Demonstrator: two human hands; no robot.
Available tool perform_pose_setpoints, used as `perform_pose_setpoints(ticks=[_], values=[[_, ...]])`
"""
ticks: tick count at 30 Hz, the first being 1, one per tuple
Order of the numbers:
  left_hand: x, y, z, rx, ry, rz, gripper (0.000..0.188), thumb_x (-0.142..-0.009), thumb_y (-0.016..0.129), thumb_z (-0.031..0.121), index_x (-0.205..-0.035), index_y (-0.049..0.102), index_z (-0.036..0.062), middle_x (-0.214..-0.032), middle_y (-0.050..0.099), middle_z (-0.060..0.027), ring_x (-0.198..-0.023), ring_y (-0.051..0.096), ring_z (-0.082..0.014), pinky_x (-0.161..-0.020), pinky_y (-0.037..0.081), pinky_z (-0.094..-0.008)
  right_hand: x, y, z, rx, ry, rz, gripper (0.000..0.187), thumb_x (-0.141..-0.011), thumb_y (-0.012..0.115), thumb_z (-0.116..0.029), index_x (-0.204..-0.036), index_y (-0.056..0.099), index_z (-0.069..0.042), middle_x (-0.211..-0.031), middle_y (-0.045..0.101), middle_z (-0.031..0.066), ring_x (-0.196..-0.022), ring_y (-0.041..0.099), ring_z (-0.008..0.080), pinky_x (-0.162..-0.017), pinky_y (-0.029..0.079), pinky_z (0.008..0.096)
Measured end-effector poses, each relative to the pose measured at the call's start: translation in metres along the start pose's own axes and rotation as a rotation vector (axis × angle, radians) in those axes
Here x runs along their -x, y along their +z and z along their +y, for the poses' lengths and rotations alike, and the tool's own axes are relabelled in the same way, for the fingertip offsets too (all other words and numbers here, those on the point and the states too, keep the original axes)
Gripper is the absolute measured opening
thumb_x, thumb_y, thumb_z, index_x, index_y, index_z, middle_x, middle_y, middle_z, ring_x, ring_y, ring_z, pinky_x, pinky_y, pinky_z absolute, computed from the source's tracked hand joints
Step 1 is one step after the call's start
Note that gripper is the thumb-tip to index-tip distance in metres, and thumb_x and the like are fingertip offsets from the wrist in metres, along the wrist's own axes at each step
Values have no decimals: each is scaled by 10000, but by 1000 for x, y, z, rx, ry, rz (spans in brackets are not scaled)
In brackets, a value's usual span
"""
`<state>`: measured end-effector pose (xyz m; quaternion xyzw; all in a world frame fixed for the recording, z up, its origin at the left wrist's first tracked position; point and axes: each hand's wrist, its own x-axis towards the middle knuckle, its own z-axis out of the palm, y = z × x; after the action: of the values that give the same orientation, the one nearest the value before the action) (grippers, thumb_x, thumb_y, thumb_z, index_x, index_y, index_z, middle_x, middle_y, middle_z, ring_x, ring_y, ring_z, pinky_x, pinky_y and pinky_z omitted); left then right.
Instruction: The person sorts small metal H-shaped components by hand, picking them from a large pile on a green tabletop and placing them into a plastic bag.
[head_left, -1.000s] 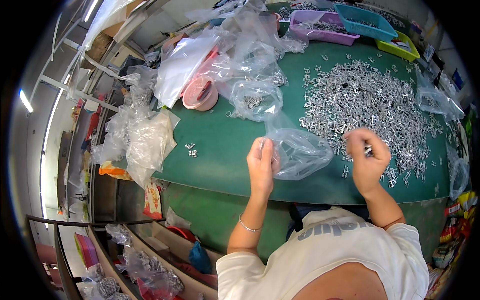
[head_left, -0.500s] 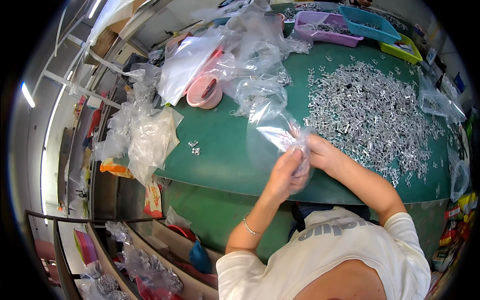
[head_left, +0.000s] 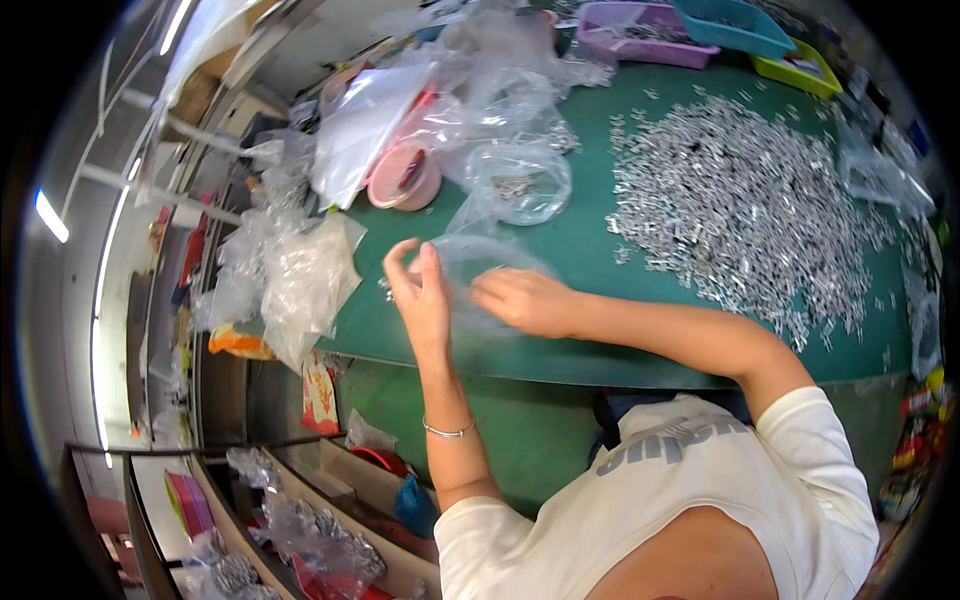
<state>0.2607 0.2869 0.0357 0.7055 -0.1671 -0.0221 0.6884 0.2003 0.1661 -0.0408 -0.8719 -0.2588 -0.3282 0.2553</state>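
Note:
A clear plastic bag (head_left: 490,252), blurred by motion, is spread low over the green table between my two hands. My right hand (head_left: 528,302) has its fingers pressed together on the bag's near part; the fingertips are partly lost in the blur. Just left of the bag is my left hand (head_left: 420,300), upright, its bent fingers and thumb apart and nothing seen between them. Beyond the hands lies another clear bag (head_left: 540,200), open-mouthed, with small metal parts (head_left: 513,186) inside. A large heap of small silvery metal parts (head_left: 735,205) covers the table's right side.
A pink tub (head_left: 405,178) with a red-handled tool stands behind my left hand, beside white sheets (head_left: 350,130). Crumpled plastic bags (head_left: 310,280) lie at the table's left edge. Purple (head_left: 650,35), blue (head_left: 735,28) and yellow-green (head_left: 800,70) trays stand at the back right.
My hands, earlier close together gripping the bunched bag, have moved left and apart. The left hand's fingers have opened. The bag has come down lower and spread out.

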Motion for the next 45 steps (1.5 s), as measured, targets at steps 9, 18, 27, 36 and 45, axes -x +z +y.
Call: perform_pose_setpoints(ticks=[9, 18, 27, 36, 45], values=[[37, 38, -31, -925, 641, 131, 793, -681, 740, 146, -1310, 280, -3, -1198, 378, -199, -1144, 352, -339, -961, 298, -413, 77, -28, -2, -6, 208, -45, 221, -710, 518, -74, -915, 567, -9, -886, 556, 93, -916, 513, 244, -800, 404, 345], [130, 121, -40, -620, 460, -549, 368, -725, 648, 22, -1071, 526, 4, -1040, 489, -166, -981, 479, -319, -847, 377, -367, 221, -198, -59, 283, 838, 123, 227, -673, 642, 10, -895, 600, -6, -867, 572, 110, -834, 521, 277, -742, 421, 355], [165, 196, -79, -634, 367, -662, 337, -733, 659, 93, -1039, 535, 22, -956, 490, -125, -896, 472, -290, -744, 353, -369, 254, -202, -88, 335, 1033, 160, 260, -662, 674, -47, -912, 605, -24, -879, 541, 78, -824, 490, 258, -738, 401, 346], [171, 196, -83, -532, 280, -700, 316, -711, 607, -20, -1013, 531, 27, -886, 504, -124, -862, 484, -286, -751, 350, -357, 261, -194, -78, 476, 1011, 82, 247, -683, 663, -67, -911, 580, -24, -909, 529, 78, -836, 479, 273, -726, 386, 357], [188, 194, -81, -50, 50, -541, 297, -758, 542, -112, -1046, 545, -39, -885, 528, -84, -774, 526, -173, -703, 456, -259, 267, -198, -93, -1074, 1399, 791, 203, -894, 500, -177, -911, 586, 7, -798, 612, 61, -594, 498, 63, -495, 364, 180]])
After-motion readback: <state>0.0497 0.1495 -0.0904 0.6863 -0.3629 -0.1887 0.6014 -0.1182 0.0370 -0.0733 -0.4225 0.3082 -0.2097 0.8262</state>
